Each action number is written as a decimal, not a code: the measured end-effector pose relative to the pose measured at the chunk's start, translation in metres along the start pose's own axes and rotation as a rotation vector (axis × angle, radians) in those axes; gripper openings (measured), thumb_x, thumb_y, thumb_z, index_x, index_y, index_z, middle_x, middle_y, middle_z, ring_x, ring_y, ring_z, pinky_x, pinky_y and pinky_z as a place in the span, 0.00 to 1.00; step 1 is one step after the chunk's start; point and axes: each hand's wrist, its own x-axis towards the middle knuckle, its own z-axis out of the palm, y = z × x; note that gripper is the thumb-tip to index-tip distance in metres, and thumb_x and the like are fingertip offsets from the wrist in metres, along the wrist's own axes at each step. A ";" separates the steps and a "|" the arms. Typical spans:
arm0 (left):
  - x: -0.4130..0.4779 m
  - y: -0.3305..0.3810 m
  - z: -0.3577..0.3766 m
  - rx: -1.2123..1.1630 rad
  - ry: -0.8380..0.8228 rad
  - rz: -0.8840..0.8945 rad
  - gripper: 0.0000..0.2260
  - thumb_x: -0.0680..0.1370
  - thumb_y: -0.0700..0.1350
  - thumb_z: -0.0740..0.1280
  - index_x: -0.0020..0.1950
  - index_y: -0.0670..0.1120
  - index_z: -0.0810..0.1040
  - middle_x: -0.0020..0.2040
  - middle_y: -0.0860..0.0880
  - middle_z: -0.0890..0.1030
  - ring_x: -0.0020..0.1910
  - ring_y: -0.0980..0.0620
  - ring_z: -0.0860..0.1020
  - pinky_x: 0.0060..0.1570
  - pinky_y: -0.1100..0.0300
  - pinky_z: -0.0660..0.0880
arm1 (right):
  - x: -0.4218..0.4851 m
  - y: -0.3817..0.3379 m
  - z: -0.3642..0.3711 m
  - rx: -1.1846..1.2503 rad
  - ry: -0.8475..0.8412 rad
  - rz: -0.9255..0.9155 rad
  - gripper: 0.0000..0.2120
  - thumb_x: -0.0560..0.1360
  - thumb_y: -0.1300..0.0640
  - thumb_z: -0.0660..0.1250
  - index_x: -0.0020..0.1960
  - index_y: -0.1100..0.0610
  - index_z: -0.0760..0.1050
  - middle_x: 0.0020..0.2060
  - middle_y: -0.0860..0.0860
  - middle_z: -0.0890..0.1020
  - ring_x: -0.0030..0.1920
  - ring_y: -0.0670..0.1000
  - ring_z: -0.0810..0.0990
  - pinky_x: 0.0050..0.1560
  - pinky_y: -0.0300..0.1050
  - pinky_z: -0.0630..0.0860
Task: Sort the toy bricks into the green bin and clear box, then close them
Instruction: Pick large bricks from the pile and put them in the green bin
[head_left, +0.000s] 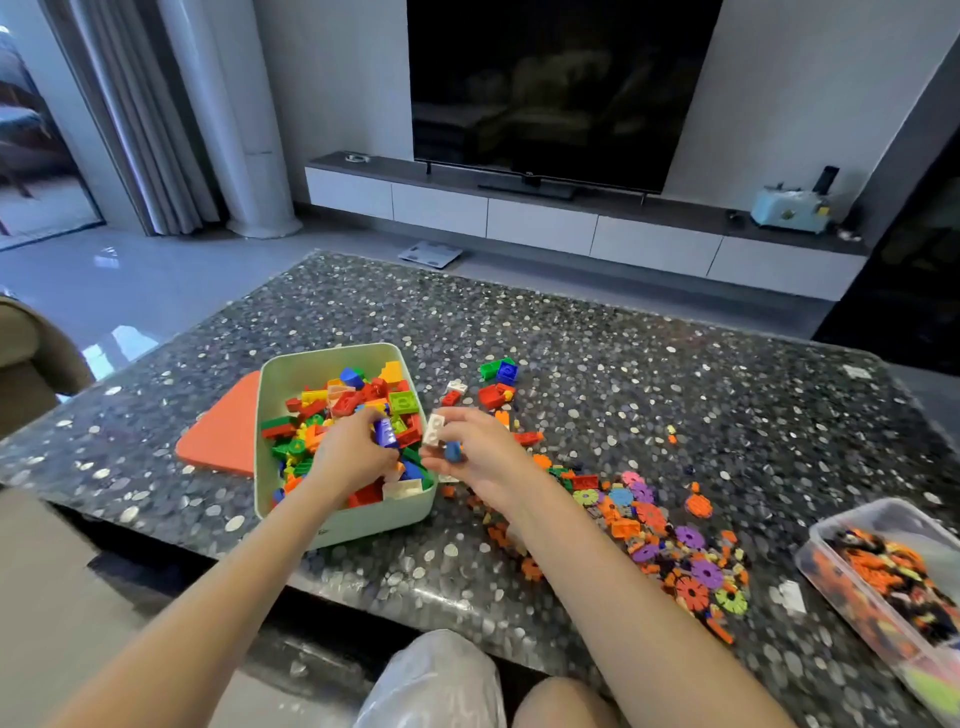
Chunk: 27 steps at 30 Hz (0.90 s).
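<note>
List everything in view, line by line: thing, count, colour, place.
green bin: one, pale green, open, left on the table, full of mixed bricks
lid: one, orange, flat on the table left of the bin
loose bricks: several, red, green, blue, white, on the table beyond the right hand
flower pieces: many, orange, purple, green, strewn right of the bin
clear box: one, open, at the right edge, holding orange and dark pieces
table: one, dark, speckled
television: one, black, on the cabinet
scale: one, white, on the floor
left hand: over the bin, grips a purple brick
right hand: beside the bin, pinches a white brick and a blue piece
</note>
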 end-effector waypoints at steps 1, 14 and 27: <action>0.001 -0.006 -0.003 0.026 -0.007 0.006 0.20 0.72 0.42 0.71 0.63 0.42 0.73 0.54 0.42 0.80 0.52 0.43 0.78 0.47 0.54 0.74 | 0.008 0.001 0.013 -0.070 0.004 -0.021 0.15 0.75 0.70 0.60 0.60 0.60 0.71 0.49 0.58 0.77 0.44 0.52 0.76 0.37 0.40 0.76; 0.007 0.030 0.015 -0.037 0.238 0.240 0.18 0.70 0.30 0.63 0.56 0.43 0.79 0.58 0.44 0.77 0.57 0.45 0.74 0.49 0.58 0.68 | 0.006 0.026 -0.090 -0.728 0.652 -0.279 0.20 0.74 0.70 0.57 0.61 0.57 0.77 0.56 0.52 0.80 0.50 0.50 0.79 0.41 0.42 0.76; -0.007 0.076 0.129 0.266 -0.259 0.444 0.12 0.78 0.43 0.65 0.60 0.47 0.77 0.59 0.47 0.75 0.57 0.48 0.75 0.54 0.57 0.73 | 0.010 0.062 -0.199 -1.606 0.471 -0.379 0.12 0.77 0.64 0.61 0.55 0.56 0.80 0.51 0.51 0.81 0.56 0.53 0.73 0.56 0.45 0.72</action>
